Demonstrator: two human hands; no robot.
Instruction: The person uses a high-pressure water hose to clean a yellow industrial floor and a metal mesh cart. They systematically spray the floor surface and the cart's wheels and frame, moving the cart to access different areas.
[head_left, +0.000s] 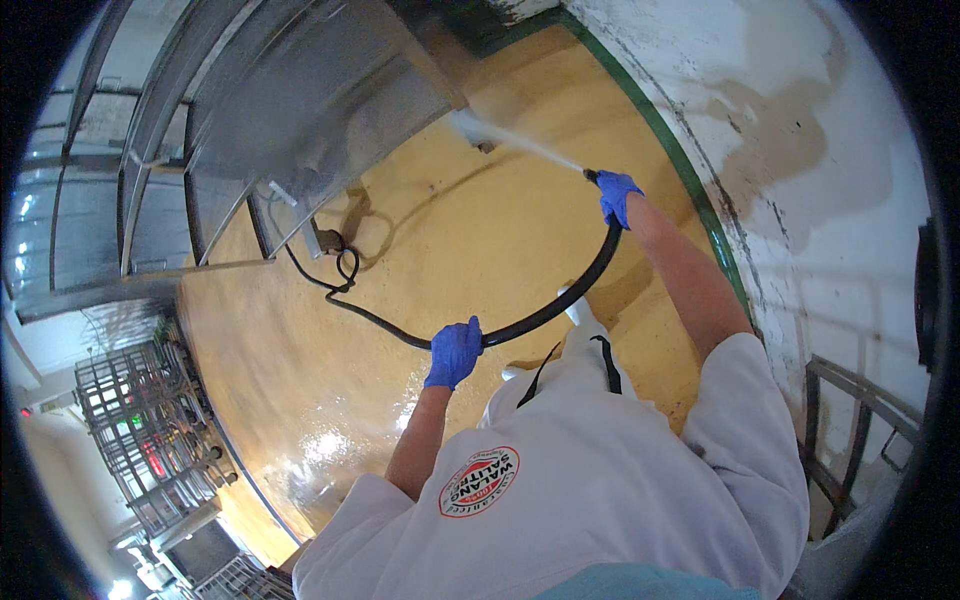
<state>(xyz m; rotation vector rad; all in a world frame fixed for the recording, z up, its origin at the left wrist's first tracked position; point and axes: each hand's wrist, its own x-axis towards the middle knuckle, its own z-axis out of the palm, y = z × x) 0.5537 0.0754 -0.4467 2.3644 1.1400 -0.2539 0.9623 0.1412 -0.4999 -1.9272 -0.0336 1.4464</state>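
My right hand (619, 199), in a blue glove, grips a black hose (559, 301) close to its nozzle (591, 175). A white jet of water (536, 145) leaves the nozzle and strikes near the foot of a metal table leg (472, 129). Farther back along the hose, my left hand (454, 352), also gloved in blue, is closed around it. Between my hands the hose sags in a curve in front of my white boots (583, 311). Beyond my left hand it runs over the floor to a small loop (347, 264) beside another table leg.
A stainless steel table (315, 97) with a frame stands ahead and left. The yellow floor (450, 247) is wet and shiny. On the right runs a stained white wall (810, 142) with a green base strip (675, 150). Metal racks (142, 427) stand far left; a metal frame (851, 427) is at right.
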